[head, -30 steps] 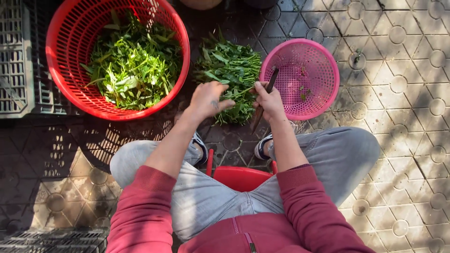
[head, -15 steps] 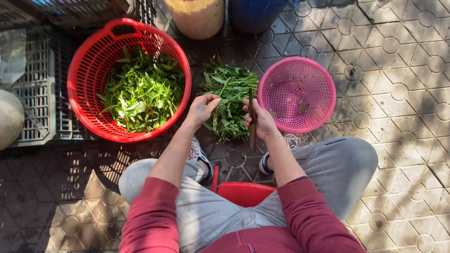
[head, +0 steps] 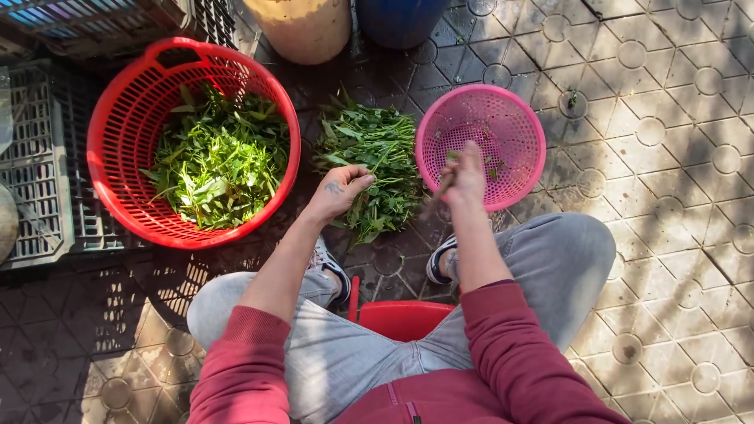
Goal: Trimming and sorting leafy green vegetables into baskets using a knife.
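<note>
red basket (head: pixel 118 149): round, left, filled with cut greens.
pink basket (head: pixel 514 129): smaller, right, a few scraps inside.
leafy pile (head: pixel 377 157): laid on the paving between the baskets.
left hand (head: pixel 339 188): fingers curled, resting on the pile's edge.
right hand (head: pixel 465 177): blurred, closed around a thin stem or stick; which one cannot be told.
tubs at the top: cut off.

Person's in a dark red sweatshirt with ribbed cuffs, sleeves (head: pixel 503 345) pushed up a bit, plus light grey trousers (head: pixel 550 259). Dark sneakers (head: pixel 437 263) with white soles. There's a small dark tattoo on the back of the left hand (head: pixel 339 191).
</note>
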